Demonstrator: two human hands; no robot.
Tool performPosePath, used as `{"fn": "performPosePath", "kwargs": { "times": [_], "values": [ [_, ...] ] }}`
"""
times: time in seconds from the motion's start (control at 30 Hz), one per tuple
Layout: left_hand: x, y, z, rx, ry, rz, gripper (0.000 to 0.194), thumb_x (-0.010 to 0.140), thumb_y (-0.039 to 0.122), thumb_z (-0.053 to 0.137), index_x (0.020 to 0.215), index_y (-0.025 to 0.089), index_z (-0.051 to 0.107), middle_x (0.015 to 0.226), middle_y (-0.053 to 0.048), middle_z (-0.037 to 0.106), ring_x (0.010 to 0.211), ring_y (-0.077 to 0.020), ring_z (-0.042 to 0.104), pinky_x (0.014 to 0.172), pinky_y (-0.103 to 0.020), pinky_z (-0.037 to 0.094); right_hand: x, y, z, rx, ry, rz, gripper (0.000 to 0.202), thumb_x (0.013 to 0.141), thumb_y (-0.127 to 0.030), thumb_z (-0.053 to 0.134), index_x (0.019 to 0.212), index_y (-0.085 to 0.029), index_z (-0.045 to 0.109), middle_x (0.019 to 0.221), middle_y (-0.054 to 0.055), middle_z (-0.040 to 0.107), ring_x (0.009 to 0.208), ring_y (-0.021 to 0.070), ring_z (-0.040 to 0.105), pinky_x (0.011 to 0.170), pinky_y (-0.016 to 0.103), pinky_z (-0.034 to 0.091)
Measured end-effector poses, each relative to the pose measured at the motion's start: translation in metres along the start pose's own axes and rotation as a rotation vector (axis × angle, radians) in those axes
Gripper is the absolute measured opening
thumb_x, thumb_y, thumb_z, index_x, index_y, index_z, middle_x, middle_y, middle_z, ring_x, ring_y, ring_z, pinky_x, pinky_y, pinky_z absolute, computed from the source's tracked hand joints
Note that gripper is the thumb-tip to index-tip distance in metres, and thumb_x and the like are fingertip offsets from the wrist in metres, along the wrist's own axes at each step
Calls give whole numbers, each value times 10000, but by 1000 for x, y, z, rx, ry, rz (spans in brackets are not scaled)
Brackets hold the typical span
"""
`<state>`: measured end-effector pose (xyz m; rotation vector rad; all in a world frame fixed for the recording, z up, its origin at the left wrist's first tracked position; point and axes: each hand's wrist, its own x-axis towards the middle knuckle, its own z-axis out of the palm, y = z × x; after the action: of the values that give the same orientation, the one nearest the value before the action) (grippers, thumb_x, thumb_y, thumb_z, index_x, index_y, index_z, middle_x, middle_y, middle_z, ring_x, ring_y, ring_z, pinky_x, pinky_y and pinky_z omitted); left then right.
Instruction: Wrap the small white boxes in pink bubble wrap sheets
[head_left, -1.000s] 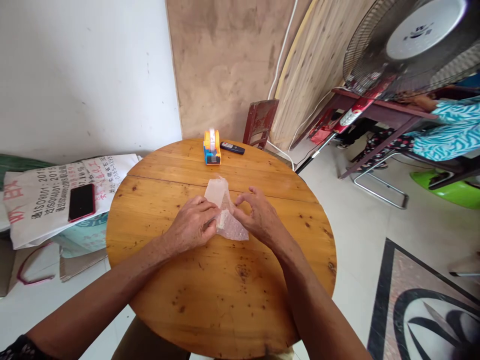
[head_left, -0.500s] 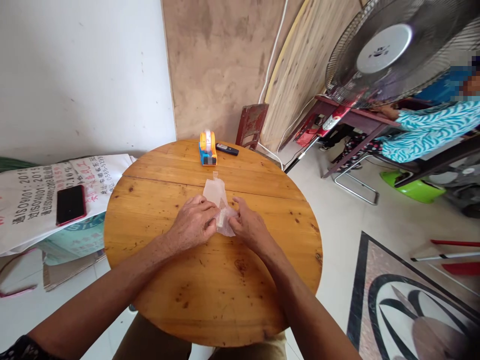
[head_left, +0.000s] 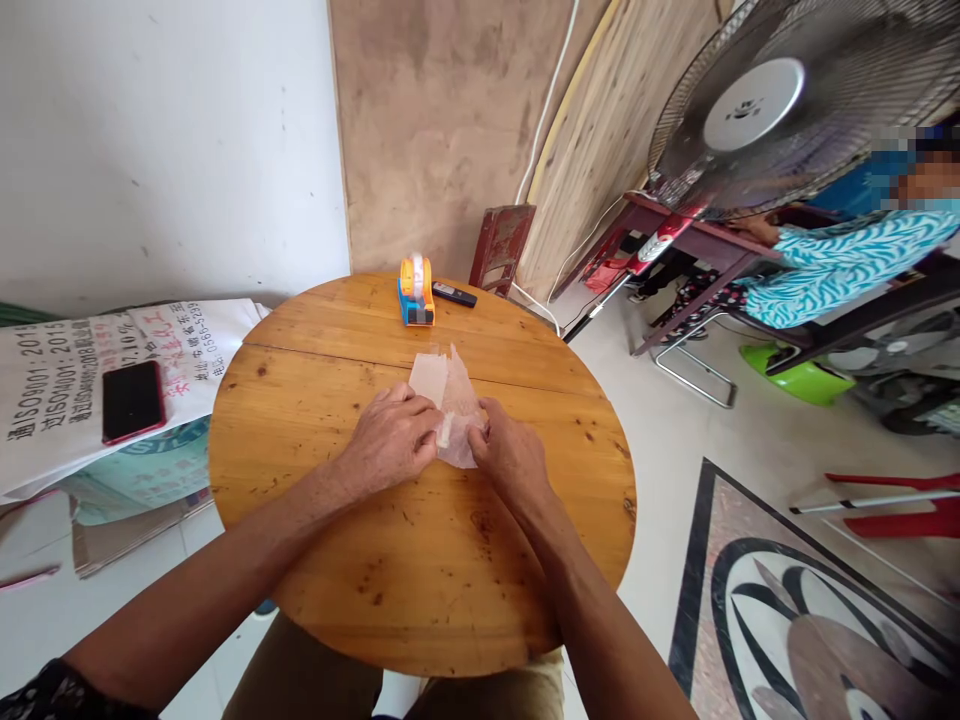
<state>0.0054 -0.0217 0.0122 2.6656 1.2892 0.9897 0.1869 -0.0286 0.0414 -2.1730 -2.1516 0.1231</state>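
A thin, whitish, see-through sheet (head_left: 461, 392) lies on the round wooden table (head_left: 390, 590), its right part spread out. On it, between my hands, rests a small pale strip (head_left: 444, 430) whose kind I cannot make out. My left hand (head_left: 394, 432) is closed at the sheet's left edge, with fingers curled and pressed together on it. My right hand (head_left: 512, 448) pinches the right edge between thumb and forefinger. Beyond the sheet stands an orange and blue tape dispenser (head_left: 415, 292), with a black handheld device (head_left: 454, 294) beside it.
A phone (head_left: 133, 401) lies on printed white sacks (head_left: 45, 350) to the left. Behind the table is a wooden chair (head_left: 501, 245). At the right are a large standing fan (head_left: 750, 105), a seated person in a patterned blue sleeve (head_left: 847, 262) and a green basin (head_left: 799, 375).
My right hand has closed on the sheet's right edge, and that side now lies spread wider to the right. My left hand has barely moved. The view has shifted slightly.
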Motion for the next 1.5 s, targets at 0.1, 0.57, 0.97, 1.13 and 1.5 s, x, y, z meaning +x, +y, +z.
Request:
{"fn": "performPosePath", "kwargs": {
  "times": [0.1, 0.57, 0.97, 1.13, 1.5],
  "values": [
    [1, 1, -2, 10, -29, -13, 166, 872, 186, 551, 864, 198, 716, 961, -43, 738, 872, -229, 535, 784, -376, 440, 1, -1, 0, 77, 45, -14, 424, 876, -238, 491, 1293, -171, 535, 888, 78, 733, 796, 228, 669, 680, 291, 406],
    [5, 1, -1, -106, -61, -77, 194, 797, 99, 547, 926, 182, 666, 945, -62, 723, 870, -237, 568, 803, -367, 479, 16, -21, 15, 966, 36, -107, 476, 812, -363, 529, 1202, -92, 560, 570, -61, 508, 524, 131, 505, 543, 256, 448],
    [-2, -4, 3, -512, 56, -335, 568, 699, 99, 555, 1262, 172, 539, 1140, -89, 642, 830, -166, 595, 733, -317, 531, -4, -16, -6, 752, -111, -350, 553, 800, -111, 438, 1353, -113, 450, 1130, 132, 702, 748, 150, 641, 727, 307, 525],
    [1, -1, 8, -530, 134, -432, 310, 747, 207, 643, 1054, 168, 624, 942, -45, 644, 704, -134, 556, 632, -278, 492, -6, -22, -13, 549, -99, -411, 568, 799, -59, 419, 1361, -137, 461, 1181, 139, 699, 928, 214, 667, 862, 376, 508],
    [0, 5, 9, -374, 67, -320, 290, 721, 100, 570, 988, 162, 664, 988, -78, 632, 963, -240, 592, 858, -399, 526, 41, 10, 0, 953, 10, -348, 290, 817, -199, 471, 1051, -153, 636, 881, 65, 728, 767, 152, 652, 795, 327, 530]
  ]
}}
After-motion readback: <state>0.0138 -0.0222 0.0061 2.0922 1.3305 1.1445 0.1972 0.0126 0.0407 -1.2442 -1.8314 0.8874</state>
